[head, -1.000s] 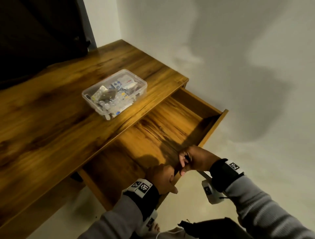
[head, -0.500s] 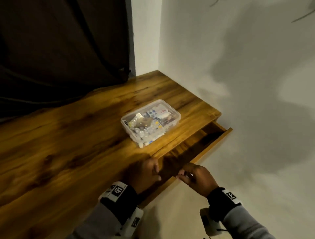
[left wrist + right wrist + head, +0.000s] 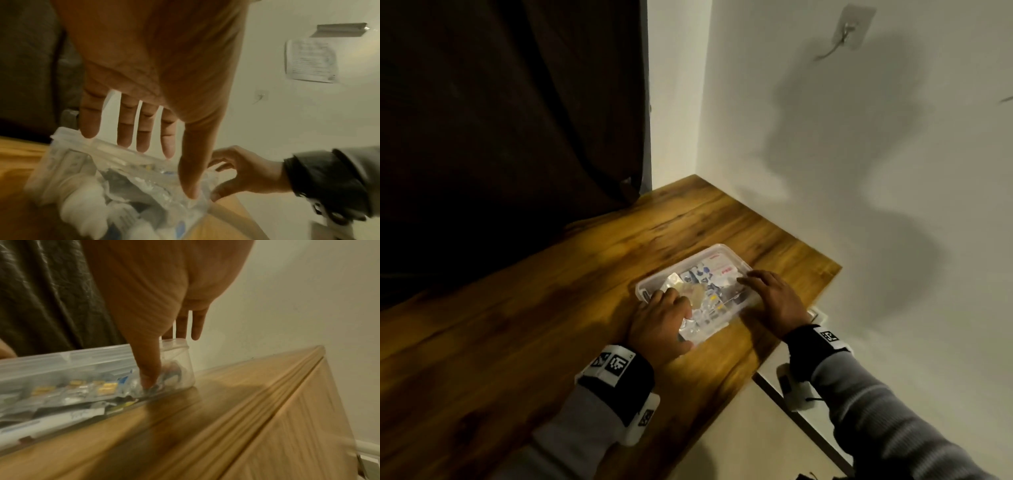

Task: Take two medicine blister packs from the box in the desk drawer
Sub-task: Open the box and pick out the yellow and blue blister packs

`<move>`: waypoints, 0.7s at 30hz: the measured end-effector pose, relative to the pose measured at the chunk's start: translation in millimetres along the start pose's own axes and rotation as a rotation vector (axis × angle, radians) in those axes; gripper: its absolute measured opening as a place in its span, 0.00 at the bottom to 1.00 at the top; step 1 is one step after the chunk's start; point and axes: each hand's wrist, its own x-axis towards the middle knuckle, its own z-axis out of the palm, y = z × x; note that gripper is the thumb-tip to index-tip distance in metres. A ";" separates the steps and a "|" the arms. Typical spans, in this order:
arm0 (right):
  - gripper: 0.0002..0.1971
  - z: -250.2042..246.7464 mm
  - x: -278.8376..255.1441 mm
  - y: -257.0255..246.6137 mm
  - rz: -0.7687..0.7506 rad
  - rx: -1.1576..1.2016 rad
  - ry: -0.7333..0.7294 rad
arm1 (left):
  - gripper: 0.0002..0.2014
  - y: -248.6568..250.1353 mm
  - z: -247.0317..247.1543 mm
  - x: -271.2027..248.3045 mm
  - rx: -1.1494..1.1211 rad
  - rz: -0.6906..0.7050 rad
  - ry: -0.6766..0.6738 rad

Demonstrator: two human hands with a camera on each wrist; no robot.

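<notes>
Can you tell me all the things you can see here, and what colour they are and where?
box: one, clear plastic with lid on, on the desk near its right end.
medicine packs: many, silver, white, blue, yellow, inside the box; count unclear.
desk: one, brown wood, in the corner.
curtain: one, dark, behind the desk.
wall: white, on the right.
paper sheet: one, white, on the wall.
left hand: on the box's near left end.
right hand: on the box's right end.
</notes>
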 end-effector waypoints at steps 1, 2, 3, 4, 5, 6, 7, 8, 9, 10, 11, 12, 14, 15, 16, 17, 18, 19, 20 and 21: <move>0.31 0.1 1.9 -2.4 -0.024 -0.006 0.017 | 0.22 -10.4 -5.5 6.0 -0.016 -0.006 -0.013; 0.30 0.6 2.5 -5.9 -0.043 -0.015 0.033 | 0.22 -21.7 -9.8 12.2 -0.043 -0.014 -0.019; 0.29 2.3 3.3 -10.2 -0.070 -0.021 0.052 | 0.21 -33.3 -13.5 18.1 -0.078 -0.021 -0.017; 0.28 4.4 3.8 -15.6 -0.100 -0.023 0.064 | 0.20 -44.5 -15.4 23.7 -0.123 -0.025 -0.014; 0.26 6.1 3.7 -22.8 -0.131 -0.029 0.078 | 0.20 -54.2 -16.6 29.2 -0.176 -0.024 -0.013; 0.24 6.9 3.7 -31.0 -0.159 -0.043 0.093 | 0.21 -63.7 -16.3 35.2 -0.244 -0.021 -0.015; 0.22 7.0 4.5 -38.5 -0.181 -0.064 0.107 | 0.22 -71.5 -15.9 40.4 -0.317 -0.018 -0.011; 0.22 7.9 6.3 -44.6 -0.198 -0.088 0.121 | 0.22 -78.1 -15.1 45.2 -0.380 -0.023 -0.003; 0.23 9.0 9.1 -50.0 -0.207 -0.107 0.108 | 0.22 -83.3 -14.9 49.1 -0.430 -0.034 0.004; 0.25 8.5 12.3 -55.5 -0.211 -0.117 0.086 | 0.22 -87.6 -14.8 52.4 -0.471 -0.048 0.007; 0.25 9.2 15.3 -59.1 -0.219 -0.137 0.055 | 0.22 -90.9 -14.8 54.8 -0.501 -0.058 0.005; 0.26 11.5 18.5 -59.6 -0.232 -0.180 0.030 | 0.22 -93.5 -14.9 57.0 -0.520 -0.060 -0.001; 0.26 11.7 23.0 -60.3 -0.231 -0.280 -0.074 | 0.24 -96.7 -14.8 60.1 -0.534 -0.044 -0.022; 0.25 12.4 24.9 -60.2 -0.226 -0.331 -0.109 | 0.24 -98.0 -14.3 60.8 -0.537 -0.037 -0.028; 0.24 12.8 26.2 -60.5 -0.230 -0.366 -0.130 | 0.24 -99.7 -12.9 61.4 -0.542 -0.042 -0.030; 0.24 11.2 26.4 -62.9 -0.243 -0.388 -0.148 | 0.25 -100.6 -12.0 61.0 -0.552 -0.055 -0.028; 0.24 7.9 26.8 -65.6 -0.257 -0.374 -0.166 | 0.25 -102.2 -10.8 60.7 -0.568 -0.068 -0.028; 0.24 3.6 27.4 -68.4 -0.261 -0.338 -0.175 | 0.26 -103.6 -10.5 59.8 -0.591 -0.069 -0.029; 0.24 -0.1 29.4 -70.5 -0.246 -0.304 -0.174 | 0.26 -105.5 -9.6 59.2 -0.622 -0.062 -0.030; 0.24 -3.8 32.4 -74.3 -0.234 -0.263 -0.164 | 0.27 -107.1 -9.5 58.0 -0.657 -0.051 -0.038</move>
